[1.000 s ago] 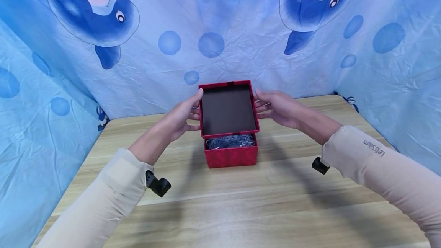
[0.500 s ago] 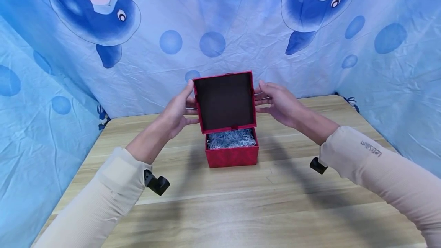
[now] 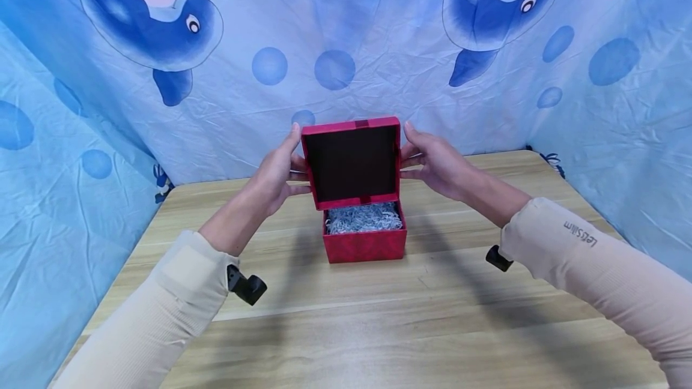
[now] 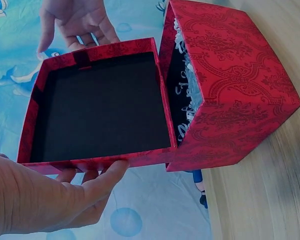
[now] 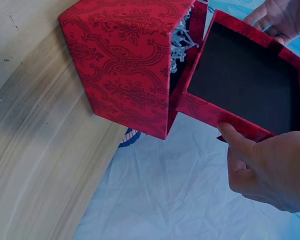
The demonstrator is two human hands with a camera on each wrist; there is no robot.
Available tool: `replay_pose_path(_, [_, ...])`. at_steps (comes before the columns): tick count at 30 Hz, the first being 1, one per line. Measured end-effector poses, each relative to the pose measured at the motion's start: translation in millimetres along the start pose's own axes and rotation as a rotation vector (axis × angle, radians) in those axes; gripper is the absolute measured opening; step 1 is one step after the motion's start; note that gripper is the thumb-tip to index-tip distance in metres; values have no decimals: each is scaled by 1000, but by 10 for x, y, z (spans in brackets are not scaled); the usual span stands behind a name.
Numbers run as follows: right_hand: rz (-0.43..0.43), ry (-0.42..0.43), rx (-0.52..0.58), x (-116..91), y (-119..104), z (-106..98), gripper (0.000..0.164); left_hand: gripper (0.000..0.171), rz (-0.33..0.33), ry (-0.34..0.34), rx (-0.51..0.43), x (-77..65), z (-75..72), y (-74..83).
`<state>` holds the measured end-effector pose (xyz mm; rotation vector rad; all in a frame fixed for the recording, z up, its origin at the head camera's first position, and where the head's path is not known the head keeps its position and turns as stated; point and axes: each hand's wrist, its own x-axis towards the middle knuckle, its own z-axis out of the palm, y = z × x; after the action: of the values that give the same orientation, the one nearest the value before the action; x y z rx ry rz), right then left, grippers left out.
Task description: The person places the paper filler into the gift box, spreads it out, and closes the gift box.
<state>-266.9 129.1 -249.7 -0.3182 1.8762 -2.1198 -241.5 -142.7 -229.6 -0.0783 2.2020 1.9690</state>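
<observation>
A red patterned box lid [image 3: 354, 164] with a black inside is held up on edge behind the open red box [image 3: 365, 246]. Its lower edge is right at the box's rim. My left hand [image 3: 273, 179] holds the lid's left side, thumb up near the top corner. On the lid's right side, my right hand [image 3: 435, 164] holds it the same way. Fingers [image 5: 232, 137] of the right hand touch the lid's side wall in the right wrist view. Grey-blue shredded paper [image 3: 363, 218] fills the box, partly hidden by the lid.
The box stands on a pale wooden table [image 3: 346, 329], towards its back edge. Behind and at both sides hangs a blue cloth [image 3: 378, 89] printed with dolphins and bubbles. Both wrists carry small black cameras [image 3: 245, 286] below the sleeves.
The lid has risen slightly and tipped from leaning back to facing forward, its top rim now showing. More shredded paper is visible. Both hands moved with the lid, slightly upward.
</observation>
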Motion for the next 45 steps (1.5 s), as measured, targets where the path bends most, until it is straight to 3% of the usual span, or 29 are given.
replay_pose_path(4, [6,-4,-26,4,-4,8,48,75,2,-9,9,-1,-10,-8])
replay_pose_path(10, [-13,-6,-39,-2,-7,12,44,61,16,-30,-35,-1,-9,-22])
replay_pose_path(18, [-58,-59,-64,-58,-32,-20,36,50,98,-80,-62,-6,-50,-92])
replay_pose_path(25, [-96,-139,-50,-113,-39,-93,27,48,167,-184,-27,-64,-119,-141])
replay_pose_path(29, [-102,-187,-68,-151,-26,-138,23,45,171,-233,10,-96,-168,-177])
replay_pose_path(32, [-87,-196,-125,-185,-3,-162,18,39,166,-228,72,-128,-199,-208])
replay_pose_path(37, [-66,-161,-310,-237,42,-172,19,40,186,-171,309,-187,-229,-268])
replay_pose_path(39, [-78,-138,-395,-253,61,-171,22,42,206,-160,355,-208,-225,-293])
replay_pose_path(45, [-113,-85,-583,-313,102,-153,30,42,231,-184,236,-252,-166,-362])
